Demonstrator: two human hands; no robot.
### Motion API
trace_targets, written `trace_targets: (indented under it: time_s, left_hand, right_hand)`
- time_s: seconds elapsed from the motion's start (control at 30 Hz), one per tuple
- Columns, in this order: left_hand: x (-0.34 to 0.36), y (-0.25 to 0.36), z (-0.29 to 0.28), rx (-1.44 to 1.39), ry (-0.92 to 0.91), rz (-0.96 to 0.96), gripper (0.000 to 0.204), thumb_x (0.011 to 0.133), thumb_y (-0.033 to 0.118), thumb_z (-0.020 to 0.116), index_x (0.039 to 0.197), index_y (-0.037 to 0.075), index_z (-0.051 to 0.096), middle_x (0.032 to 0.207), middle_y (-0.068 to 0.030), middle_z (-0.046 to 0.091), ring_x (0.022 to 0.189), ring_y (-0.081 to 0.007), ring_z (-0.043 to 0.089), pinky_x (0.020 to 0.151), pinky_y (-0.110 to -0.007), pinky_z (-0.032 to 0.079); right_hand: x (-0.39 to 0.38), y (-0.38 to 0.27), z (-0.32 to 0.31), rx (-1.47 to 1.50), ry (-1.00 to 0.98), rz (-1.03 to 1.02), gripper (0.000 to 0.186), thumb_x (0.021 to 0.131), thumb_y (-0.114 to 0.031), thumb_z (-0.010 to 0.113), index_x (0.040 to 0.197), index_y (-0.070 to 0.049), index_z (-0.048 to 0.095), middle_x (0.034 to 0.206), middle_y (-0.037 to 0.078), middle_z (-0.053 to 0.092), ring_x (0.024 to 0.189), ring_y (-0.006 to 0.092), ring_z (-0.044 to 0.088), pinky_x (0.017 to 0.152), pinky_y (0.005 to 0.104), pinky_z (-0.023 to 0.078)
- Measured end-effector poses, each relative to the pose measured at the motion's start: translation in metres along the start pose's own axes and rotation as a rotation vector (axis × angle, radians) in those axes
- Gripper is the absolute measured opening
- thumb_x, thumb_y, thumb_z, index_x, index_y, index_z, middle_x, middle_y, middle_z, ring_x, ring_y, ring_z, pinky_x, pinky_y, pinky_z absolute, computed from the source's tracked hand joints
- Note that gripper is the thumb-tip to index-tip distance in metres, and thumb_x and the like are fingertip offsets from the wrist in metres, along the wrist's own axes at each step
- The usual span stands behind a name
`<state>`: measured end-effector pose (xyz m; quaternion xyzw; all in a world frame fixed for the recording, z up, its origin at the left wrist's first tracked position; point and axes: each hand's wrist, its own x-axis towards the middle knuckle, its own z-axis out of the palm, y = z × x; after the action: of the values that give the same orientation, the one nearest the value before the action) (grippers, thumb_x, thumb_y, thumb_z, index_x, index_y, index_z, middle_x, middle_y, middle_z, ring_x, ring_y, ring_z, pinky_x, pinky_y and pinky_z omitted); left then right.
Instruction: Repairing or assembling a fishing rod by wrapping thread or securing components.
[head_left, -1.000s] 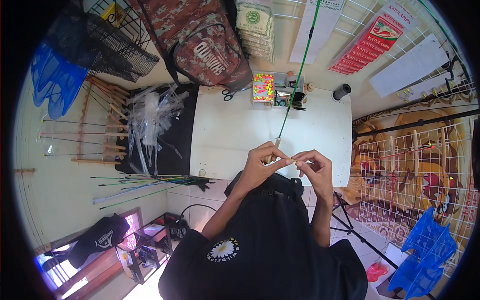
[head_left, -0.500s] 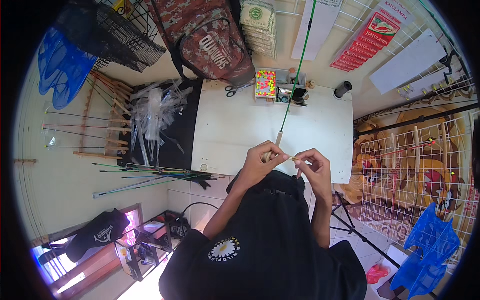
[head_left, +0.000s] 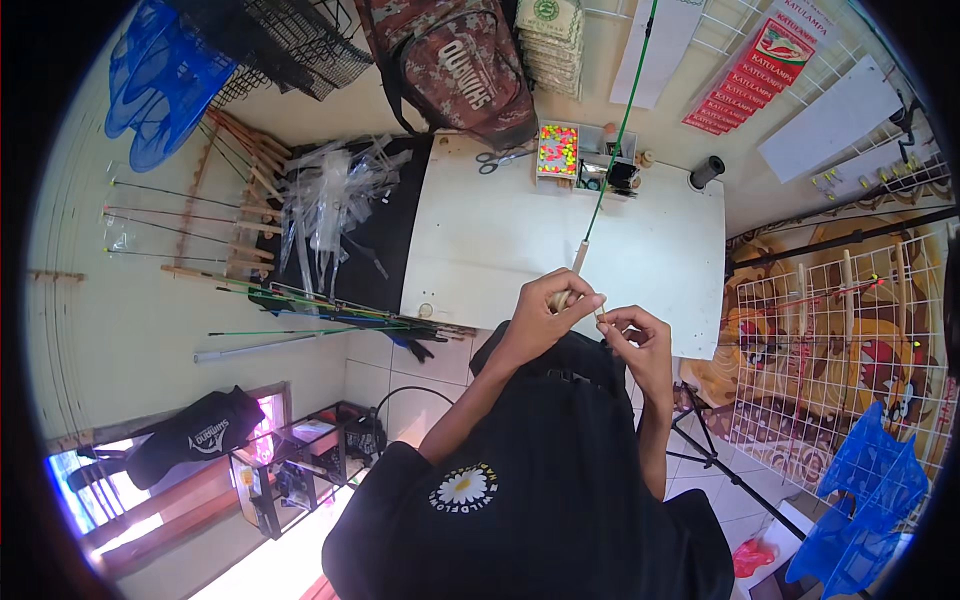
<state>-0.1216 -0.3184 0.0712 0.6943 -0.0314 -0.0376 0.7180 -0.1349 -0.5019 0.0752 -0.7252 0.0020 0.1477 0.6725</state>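
Observation:
My left hand (head_left: 550, 305) is closed around the pale handle (head_left: 580, 257) of a slim green fishing rod (head_left: 617, 137), which points up and away over the white table. A rounded tan piece shows in the same palm; its kind is partly hidden by the fingers. Between my left fingertips and my right hand (head_left: 642, 340) runs a short, thin yellowish strip (head_left: 600, 314). The right thumb and fingers pinch its lower end. Both hands are in front of my chest, by the table's near edge.
On the white table (head_left: 480, 235) are scissors (head_left: 488, 162), a divided box (head_left: 557, 150) with bright small pieces, and a dark cylinder (head_left: 707, 172). Left of it, several rods (head_left: 330, 305) stick out beside clear plastic sleeves (head_left: 330, 205). A wire grid (head_left: 800, 350) stands at right.
The view has shifted, so the room sits farther right. My right fingertips have dropped below the left ones, and the strip between them has turned from nearly level to steep.

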Motion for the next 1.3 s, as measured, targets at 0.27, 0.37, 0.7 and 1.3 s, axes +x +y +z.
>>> trace_targets:
  time_s: [0.27,0.37,0.7,1.3]
  left_hand:
    - [-0.018,0.002,-0.003,0.030,-0.124,-0.170,0.017,0.090,0.017,0.066,0.086,0.001,0.061,0.075,0.0031,0.055,0.068,-0.0030,0.045,0.060,-0.021,0.037]
    - [-0.024,-0.008,-0.001,0.085,-0.072,-0.087,0.020,0.093,0.021,0.062,0.093,0.001,0.059,0.074,0.0011,0.051,0.066,-0.0073,0.043,0.060,-0.025,0.038]
    - [-0.046,-0.039,0.000,-0.138,-0.198,-0.308,0.026,0.088,0.009,0.067,0.110,0.001,0.057,0.103,-0.0055,0.062,0.093,-0.0103,0.057,0.084,-0.025,0.045]
    - [-0.036,-0.047,0.004,-0.244,0.024,-0.326,0.024,0.089,0.014,0.068,0.108,0.000,0.066,0.076,-0.0008,0.059,0.065,-0.0044,0.051,0.059,-0.018,0.039]
  right_hand:
    - [-0.011,0.000,-0.001,0.232,0.109,-0.102,0.011,0.083,-0.003,0.069,0.088,0.001,0.060,0.086,0.011,0.064,0.069,0.0085,0.058,0.054,0.0203,0.046]
    - [-0.012,0.000,0.002,0.213,0.136,-0.115,0.014,0.082,-0.003,0.071,0.083,-0.001,0.057,0.085,0.010,0.065,0.068,0.0081,0.057,0.053,0.0195,0.046]
    - [-0.008,0.057,-0.013,-0.485,0.163,-0.026,0.017,0.081,-0.015,0.073,0.087,0.000,0.068,0.078,0.008,0.070,0.064,0.0127,0.060,0.060,0.0297,0.048]
    - [0.092,0.179,-0.052,-0.625,0.028,0.115,0.056,0.085,-0.026,0.068,0.134,-0.006,0.049,0.125,0.021,0.058,0.090,0.0300,0.066,0.081,0.0371,0.052]
